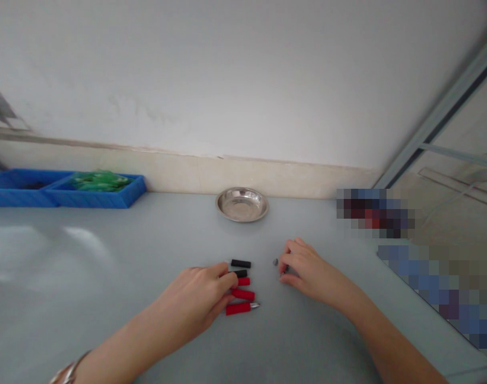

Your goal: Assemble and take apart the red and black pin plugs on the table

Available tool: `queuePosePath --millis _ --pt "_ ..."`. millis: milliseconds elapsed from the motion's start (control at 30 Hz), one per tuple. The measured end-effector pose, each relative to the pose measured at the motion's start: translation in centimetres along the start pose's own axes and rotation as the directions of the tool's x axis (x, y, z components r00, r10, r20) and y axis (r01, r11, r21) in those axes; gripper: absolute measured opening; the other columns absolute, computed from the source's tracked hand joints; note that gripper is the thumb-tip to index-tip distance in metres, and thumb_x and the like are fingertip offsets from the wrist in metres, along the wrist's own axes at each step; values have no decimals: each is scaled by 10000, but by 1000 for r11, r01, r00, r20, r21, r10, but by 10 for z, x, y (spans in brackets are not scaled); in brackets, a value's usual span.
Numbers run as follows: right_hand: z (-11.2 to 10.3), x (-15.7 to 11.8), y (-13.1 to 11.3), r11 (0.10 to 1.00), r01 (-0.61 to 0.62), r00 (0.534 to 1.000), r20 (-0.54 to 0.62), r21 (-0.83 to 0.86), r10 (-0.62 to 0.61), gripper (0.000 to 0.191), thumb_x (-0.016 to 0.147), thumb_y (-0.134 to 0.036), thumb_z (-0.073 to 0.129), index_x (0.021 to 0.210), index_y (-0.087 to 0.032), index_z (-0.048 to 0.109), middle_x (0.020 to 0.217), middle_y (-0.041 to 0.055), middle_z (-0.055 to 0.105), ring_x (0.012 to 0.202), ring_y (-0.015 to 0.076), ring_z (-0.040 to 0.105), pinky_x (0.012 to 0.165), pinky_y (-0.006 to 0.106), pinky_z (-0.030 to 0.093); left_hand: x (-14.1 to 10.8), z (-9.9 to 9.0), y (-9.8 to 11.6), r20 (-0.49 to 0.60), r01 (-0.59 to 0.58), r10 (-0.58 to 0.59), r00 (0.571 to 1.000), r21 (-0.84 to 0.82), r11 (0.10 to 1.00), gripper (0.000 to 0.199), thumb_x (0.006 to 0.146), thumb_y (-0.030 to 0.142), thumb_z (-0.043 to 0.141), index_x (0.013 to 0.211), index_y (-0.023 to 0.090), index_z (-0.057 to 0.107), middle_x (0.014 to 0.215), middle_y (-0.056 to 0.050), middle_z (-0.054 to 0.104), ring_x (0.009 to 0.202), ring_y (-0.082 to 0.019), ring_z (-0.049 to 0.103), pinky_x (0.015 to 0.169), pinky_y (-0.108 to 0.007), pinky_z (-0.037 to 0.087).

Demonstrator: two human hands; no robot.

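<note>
Several short red and black cylinders lie in a column on the grey table. My left hand (211, 290) is closed over their left ends, its fingertips on a red cylinder (243, 294); its exact grip is partly hidden. Farthest back is a black cylinder (241, 264), and nearest me lies a red cylinder (238, 309) with a pointed metal tip (255, 305) at its right end. To the right, my right hand (293, 266) has curled fingers around a small dark piece, mostly hidden. A small metal piece (275, 262) sits just left of those fingers.
A round metal dish (242, 218) stands near the wall on the table (179, 229). At the far left are blue trays (95, 200), one holding green plastic material (102, 181). Blurred-out items lie at the right edge, beside a metal-framed window or partition.
</note>
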State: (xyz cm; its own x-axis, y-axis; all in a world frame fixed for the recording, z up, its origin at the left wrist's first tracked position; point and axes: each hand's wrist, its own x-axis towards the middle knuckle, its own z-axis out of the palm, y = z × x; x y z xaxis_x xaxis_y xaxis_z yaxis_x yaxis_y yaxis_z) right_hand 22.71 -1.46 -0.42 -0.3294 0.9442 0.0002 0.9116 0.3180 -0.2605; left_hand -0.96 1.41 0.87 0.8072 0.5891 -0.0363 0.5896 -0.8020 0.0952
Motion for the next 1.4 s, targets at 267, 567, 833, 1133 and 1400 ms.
queuePosePath --millis 267,567,833,1133,1400 --pt "0 2 -1 994 60 980 -193 89 -42 24 804 -175 604 797 -156 616 890 70 558 895 201 487 805 347 405 0 3 -1 10 2 -2 1000 -2 1000 132 847 138 455 881 196 569 872 -43 619 670 -183 600 579 -258 444" --pt "-1 5 -20 850 53 975 -212 525 70 64 802 -192 577 757 -161 611 688 -5 616 610 110 512 575 227 388 -2 5 -1 -132 -17 10 991 -52 998 182 911 227 354 877 194 530 764 -17 613 602 -156 585 535 -245 390" --pt "4 7 -26 669 17 988 -117 743 105 71 777 -232 584 768 -163 599 693 -1 629 607 105 536 563 217 407 -1 11 -3 -302 -24 6 953 -54 998 253 936 286 280 979 175 503 600 13 599 484 -156 566 484 -256 379" --pt "9 8 -23 433 15 990 -75 901 123 110 737 -247 628 767 -163 563 657 -13 608 629 111 578 608 237 444 -3 11 0 -328 5 -70 942 -194 981 179 939 276 300 990 204 456 701 13 638 554 -146 610 510 -238 409" --pt "10 9 -24 432 31 986 -99 901 137 128 696 -232 648 752 -166 553 656 -12 600 624 109 558 597 235 431 -2 14 1 -340 -9 -81 937 -255 967 138 940 271 304 945 215 430 719 21 628 560 -137 606 510 -229 411"
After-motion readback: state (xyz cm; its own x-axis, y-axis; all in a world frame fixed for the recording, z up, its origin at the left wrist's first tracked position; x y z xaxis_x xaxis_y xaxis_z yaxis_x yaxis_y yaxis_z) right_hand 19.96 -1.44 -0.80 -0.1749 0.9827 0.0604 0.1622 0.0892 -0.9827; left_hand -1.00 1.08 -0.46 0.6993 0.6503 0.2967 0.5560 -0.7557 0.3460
